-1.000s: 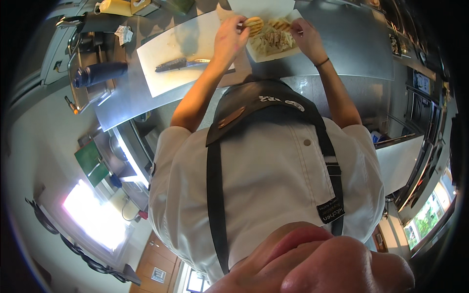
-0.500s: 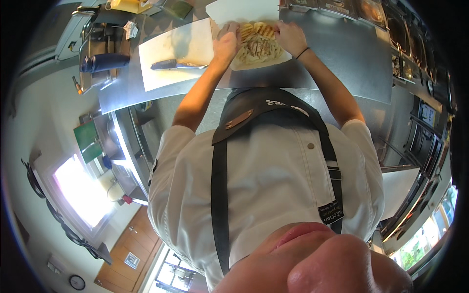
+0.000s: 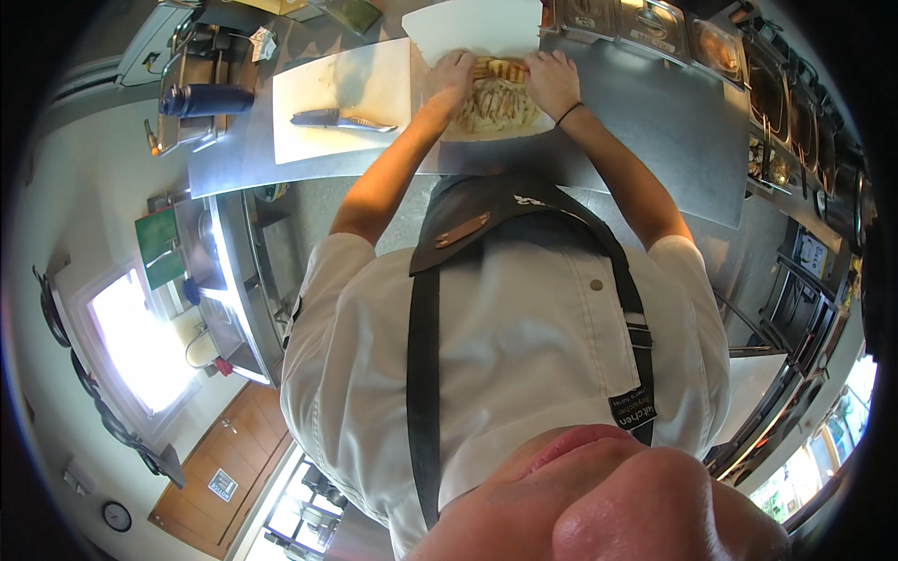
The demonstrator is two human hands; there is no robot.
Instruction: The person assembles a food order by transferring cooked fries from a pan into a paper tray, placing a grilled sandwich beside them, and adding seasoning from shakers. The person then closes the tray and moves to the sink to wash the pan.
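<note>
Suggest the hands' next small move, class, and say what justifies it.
Probably loosen the left hand and right hand and lift them away: they flank the grill-marked slices, which appear already set inside the white box, beyond the pale food, and the lid stands open.

Commercial-style kitchen, metal food pans [image 3: 655, 30] lining the far right corner of a steel worktop [image 3: 645, 122], cutting board [image 3: 379, 79] lying toward its left edge, knife [image 3: 318, 118] resting on it, person [image 3: 514, 355] wearing an apron [image 3: 552, 203]

Left hand [image 3: 453, 79], right hand [image 3: 556, 84], striped slices [image 3: 506, 71] (between)
</note>
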